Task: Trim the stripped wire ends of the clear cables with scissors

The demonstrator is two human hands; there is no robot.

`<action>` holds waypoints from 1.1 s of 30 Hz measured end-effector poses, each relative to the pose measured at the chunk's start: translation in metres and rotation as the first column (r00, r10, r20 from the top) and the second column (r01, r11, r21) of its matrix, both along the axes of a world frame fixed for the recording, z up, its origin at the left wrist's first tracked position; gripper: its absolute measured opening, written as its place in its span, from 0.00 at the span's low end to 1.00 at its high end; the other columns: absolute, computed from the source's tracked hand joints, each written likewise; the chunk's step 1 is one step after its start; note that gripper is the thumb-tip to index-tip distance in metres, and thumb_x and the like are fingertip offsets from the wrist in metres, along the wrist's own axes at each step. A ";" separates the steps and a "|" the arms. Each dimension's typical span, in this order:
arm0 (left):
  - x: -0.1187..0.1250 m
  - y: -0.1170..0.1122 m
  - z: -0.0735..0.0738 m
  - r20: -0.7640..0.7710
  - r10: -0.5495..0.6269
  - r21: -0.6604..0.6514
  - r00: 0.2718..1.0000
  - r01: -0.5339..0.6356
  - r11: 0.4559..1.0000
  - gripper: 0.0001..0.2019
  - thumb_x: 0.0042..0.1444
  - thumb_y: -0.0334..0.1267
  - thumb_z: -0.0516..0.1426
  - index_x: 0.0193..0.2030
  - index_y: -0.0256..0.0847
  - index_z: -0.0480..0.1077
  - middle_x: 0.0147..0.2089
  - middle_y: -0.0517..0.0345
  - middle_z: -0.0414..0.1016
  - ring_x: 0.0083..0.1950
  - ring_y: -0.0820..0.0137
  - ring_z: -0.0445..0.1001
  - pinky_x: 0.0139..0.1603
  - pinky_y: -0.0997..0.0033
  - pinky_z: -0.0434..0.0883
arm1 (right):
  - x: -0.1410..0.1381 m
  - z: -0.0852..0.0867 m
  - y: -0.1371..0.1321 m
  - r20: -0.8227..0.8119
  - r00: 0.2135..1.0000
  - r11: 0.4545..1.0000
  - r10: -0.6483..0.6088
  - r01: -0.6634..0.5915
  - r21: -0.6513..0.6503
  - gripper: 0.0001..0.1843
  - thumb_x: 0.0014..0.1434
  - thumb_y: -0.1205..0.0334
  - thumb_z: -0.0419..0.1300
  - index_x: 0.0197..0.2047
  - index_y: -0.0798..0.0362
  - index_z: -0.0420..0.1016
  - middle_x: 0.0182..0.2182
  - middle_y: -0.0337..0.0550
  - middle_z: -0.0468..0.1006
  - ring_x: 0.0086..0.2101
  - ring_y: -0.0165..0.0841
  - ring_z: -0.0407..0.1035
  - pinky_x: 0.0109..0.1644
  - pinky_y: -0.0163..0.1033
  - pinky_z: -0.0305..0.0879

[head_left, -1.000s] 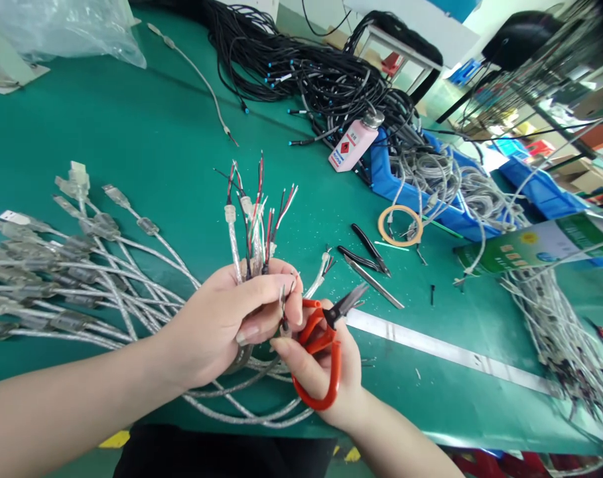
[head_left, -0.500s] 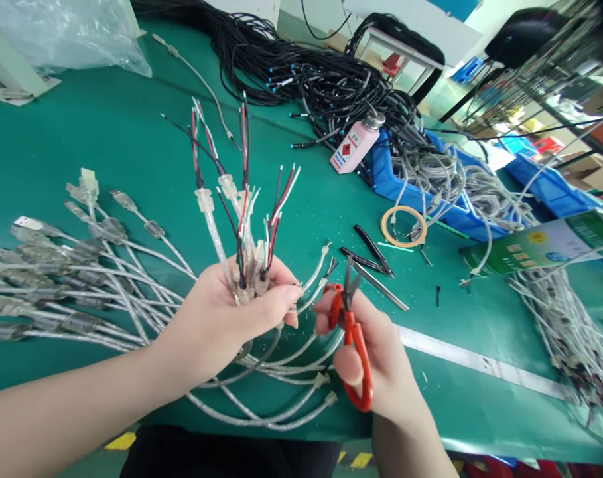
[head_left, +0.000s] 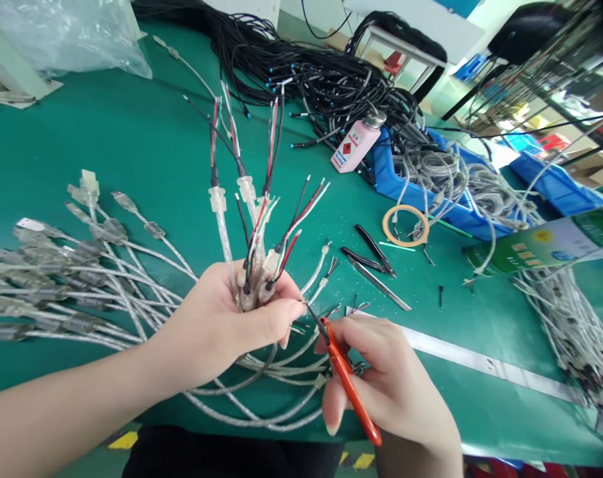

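Note:
My left hand (head_left: 246, 315) is closed round a bunch of clear-jacketed cables (head_left: 224, 232). Their stripped ends fan upward in red, white, green and black wires. My right hand (head_left: 381, 372) grips red-handled scissors (head_left: 348, 382), its fingers around the handles. The dark blade tips reach my left thumb and fingertip, where something too small to make out is pinched. More clear cables (head_left: 261, 421) loop on the mat below my hands. To the left lie their USB plug ends (head_left: 89, 189) with clear moulded lumps along the cords.
Black-handled pliers (head_left: 368, 259) and metal tweezers (head_left: 381, 284) lie right of my hands. Farther back are a tape ring (head_left: 405, 226), a pink bottle (head_left: 355, 146), blue bins (head_left: 388, 176) of cables and a heap of black cables (head_left: 321, 86). A white strip (head_left: 480, 362) crosses the mat.
The scissors have turned and moved left, so their tips now meet my left fingertips. My left hand has tilted the wire bunch slightly right.

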State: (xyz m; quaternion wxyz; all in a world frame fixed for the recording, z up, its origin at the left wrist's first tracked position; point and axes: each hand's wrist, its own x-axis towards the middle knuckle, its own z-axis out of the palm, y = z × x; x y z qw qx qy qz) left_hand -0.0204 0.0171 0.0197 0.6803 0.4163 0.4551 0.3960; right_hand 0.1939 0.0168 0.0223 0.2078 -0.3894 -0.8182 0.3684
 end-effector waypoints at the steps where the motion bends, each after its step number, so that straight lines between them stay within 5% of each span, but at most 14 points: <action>1: 0.000 0.000 0.001 -0.002 -0.004 -0.009 1.000 0.004 1.000 0.06 0.53 0.36 0.62 0.27 0.42 0.72 0.20 0.66 0.72 0.22 0.77 0.66 0.23 0.79 0.63 | 0.000 0.000 0.000 0.002 1.000 1.000 -0.001 0.001 0.004 0.28 0.61 0.37 0.57 0.21 0.51 0.67 0.13 0.36 0.66 0.17 0.28 0.55 0.24 0.39 0.47; 11: -0.001 0.001 0.002 -0.050 -0.023 -0.011 0.998 0.022 1.000 0.06 0.52 0.35 0.62 0.26 0.43 0.72 0.20 0.65 0.71 0.21 0.78 0.65 0.21 0.80 0.61 | 0.003 0.005 -0.002 -0.032 0.999 0.996 0.024 -0.027 -0.086 0.24 0.67 0.48 0.55 0.23 0.50 0.66 0.13 0.36 0.73 0.17 0.27 0.59 0.23 0.37 0.53; 15: -0.002 -0.001 0.001 -0.023 -0.040 -0.021 0.999 0.040 0.999 0.06 0.53 0.36 0.63 0.27 0.44 0.72 0.21 0.66 0.73 0.20 0.78 0.65 0.20 0.81 0.62 | 0.003 0.002 -0.003 -0.166 0.954 0.965 -0.250 0.232 -0.121 0.16 0.65 0.50 0.59 0.30 0.51 0.71 0.18 0.36 0.74 0.18 0.26 0.61 0.21 0.34 0.55; 18: -0.001 -0.001 0.001 -0.004 -0.103 -0.013 0.995 0.103 0.995 0.05 0.54 0.37 0.62 0.28 0.43 0.72 0.22 0.65 0.74 0.23 0.77 0.69 0.24 0.81 0.67 | -0.001 -0.003 -0.004 -0.437 0.793 0.905 -0.425 0.372 -0.205 0.13 0.64 0.51 0.60 0.34 0.51 0.75 0.20 0.38 0.72 0.22 0.29 0.64 0.24 0.35 0.60; 20: 0.000 0.000 0.003 -0.040 -0.157 0.000 0.987 0.157 0.988 0.06 0.54 0.38 0.62 0.28 0.42 0.72 0.22 0.65 0.74 0.24 0.76 0.70 0.26 0.81 0.68 | -0.004 -0.007 -0.005 -0.516 0.732 0.894 -0.445 0.330 -0.303 0.08 0.63 0.56 0.62 0.36 0.51 0.77 0.20 0.37 0.72 0.22 0.29 0.65 0.24 0.36 0.61; 25: 0.004 -0.002 0.011 -0.168 -0.218 -0.013 0.961 0.219 0.976 0.08 0.54 0.38 0.61 0.27 0.40 0.71 0.22 0.67 0.71 0.24 0.77 0.68 0.26 0.82 0.67 | -0.012 -0.012 -0.010 -0.491 0.756 0.841 -0.433 0.141 -0.523 0.02 0.60 0.62 0.66 0.36 0.51 0.78 0.20 0.34 0.69 0.18 0.24 0.59 0.20 0.31 0.55; 33: 0.009 -0.005 0.012 -0.182 -0.205 -0.083 0.962 0.192 0.978 0.06 0.52 0.37 0.61 0.27 0.40 0.70 0.21 0.68 0.71 0.24 0.79 0.66 0.25 0.83 0.63 | -0.018 -0.010 -0.010 -0.561 0.744 0.883 -0.363 0.082 -0.462 0.05 0.59 0.70 0.64 0.35 0.50 0.78 0.24 0.34 0.71 0.21 0.22 0.62 0.22 0.26 0.58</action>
